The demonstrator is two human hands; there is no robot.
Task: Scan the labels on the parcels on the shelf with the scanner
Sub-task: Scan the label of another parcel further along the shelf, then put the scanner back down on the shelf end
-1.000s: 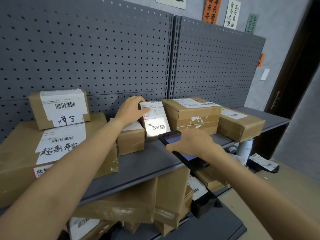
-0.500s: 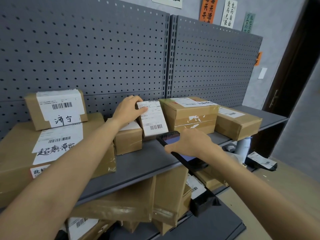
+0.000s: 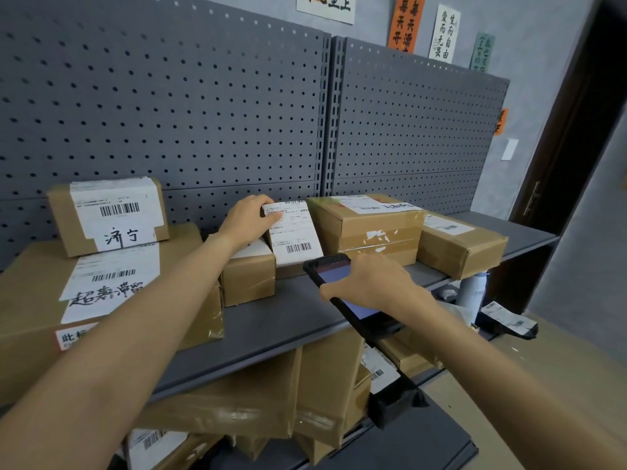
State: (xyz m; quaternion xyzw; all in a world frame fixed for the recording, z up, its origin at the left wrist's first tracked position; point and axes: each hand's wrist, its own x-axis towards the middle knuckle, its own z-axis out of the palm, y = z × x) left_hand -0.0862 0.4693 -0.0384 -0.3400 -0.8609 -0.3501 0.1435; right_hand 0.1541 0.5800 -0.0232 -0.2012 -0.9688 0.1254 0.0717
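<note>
My left hand [image 3: 246,221] grips the top corner of a small parcel with a white label [image 3: 294,237], tilted up so its barcode faces me, on the grey shelf [image 3: 271,320]. My right hand [image 3: 373,283] holds a black handheld scanner [image 3: 330,270] with a lit screen, its tip just below the label. A small brown box [image 3: 249,278] stands under my left wrist. To the left sit a small labelled box [image 3: 108,217] on a large labelled box [image 3: 101,293]. Two more brown parcels [image 3: 368,228], [image 3: 461,244] lie to the right.
Grey pegboard [image 3: 203,113] backs the shelf. Several cardboard boxes [image 3: 271,395] fill the lower shelf. A white bottle [image 3: 471,290] and a black labelled packet [image 3: 509,322] lie at the right on a tan surface. A dark door [image 3: 570,147] stands at far right.
The bright scan light on the tilted label one second ago has gone out. Both hands hold nearly the same places; the view shifted slightly.
</note>
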